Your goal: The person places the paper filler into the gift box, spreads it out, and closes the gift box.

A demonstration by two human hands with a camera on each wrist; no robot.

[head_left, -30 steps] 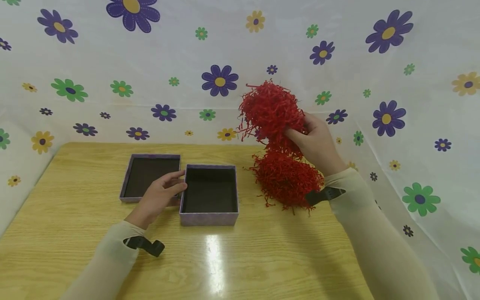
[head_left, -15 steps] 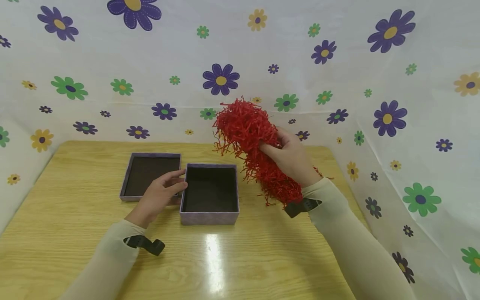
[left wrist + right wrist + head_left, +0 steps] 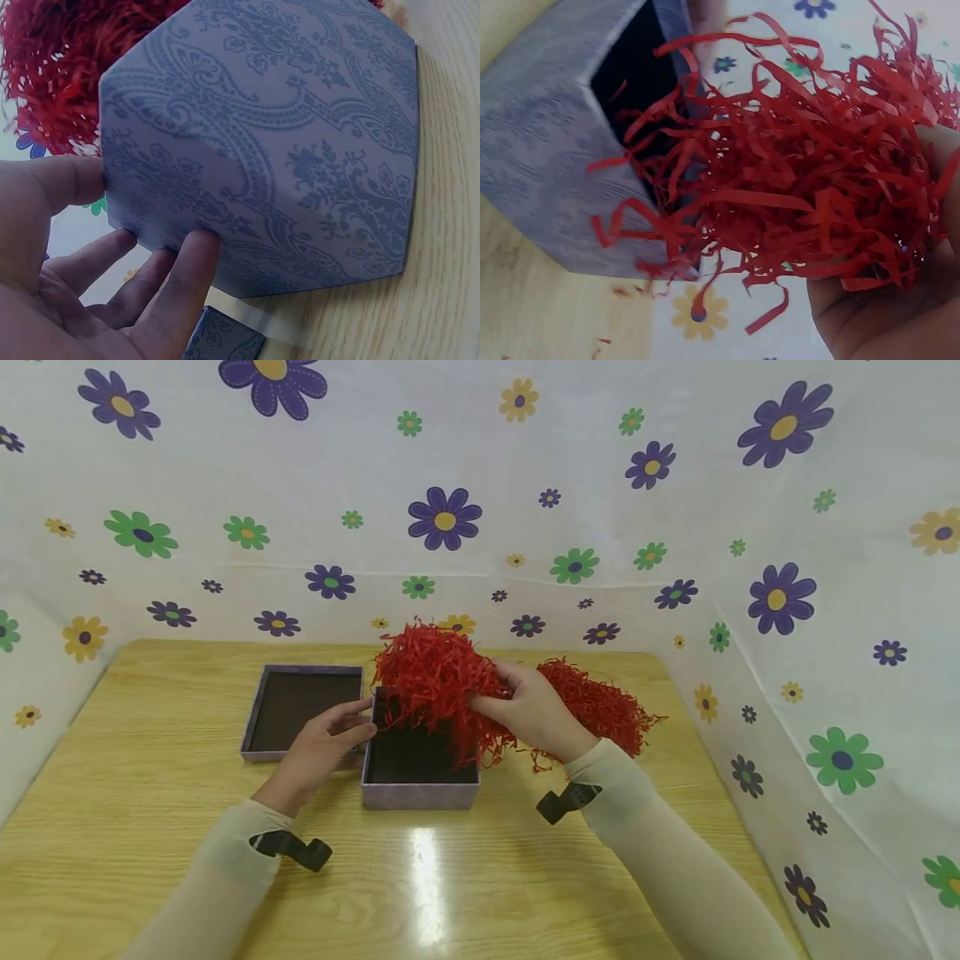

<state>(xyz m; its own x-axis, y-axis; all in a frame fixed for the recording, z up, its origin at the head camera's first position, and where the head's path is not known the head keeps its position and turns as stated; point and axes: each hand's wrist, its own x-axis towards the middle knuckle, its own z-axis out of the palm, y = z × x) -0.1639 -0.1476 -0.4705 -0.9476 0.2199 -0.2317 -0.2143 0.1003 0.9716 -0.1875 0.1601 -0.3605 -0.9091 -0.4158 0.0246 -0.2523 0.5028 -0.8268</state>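
Observation:
A purple patterned box with a black inside stands on the table, its top uncovered. My left hand touches its left side; in the left wrist view the fairly straight fingers lie against the outer wall. My right hand grips a bundle of red shredded paper over the box's back right part. Loose strands hang across the box opening in the right wrist view. More red shredded paper lies in a heap to the right, partly hidden behind the right hand.
Left of the box lies a shallow matching lid, black inside facing up, partly behind the left hand. The wooden table meets a white flowered cloth at the back and right. Small red scraps lie on the wood near the box.
My right hand has brought the bundle of red shredded paper left and down, from above the heap to over the box. The left hand has stayed at the box's side.

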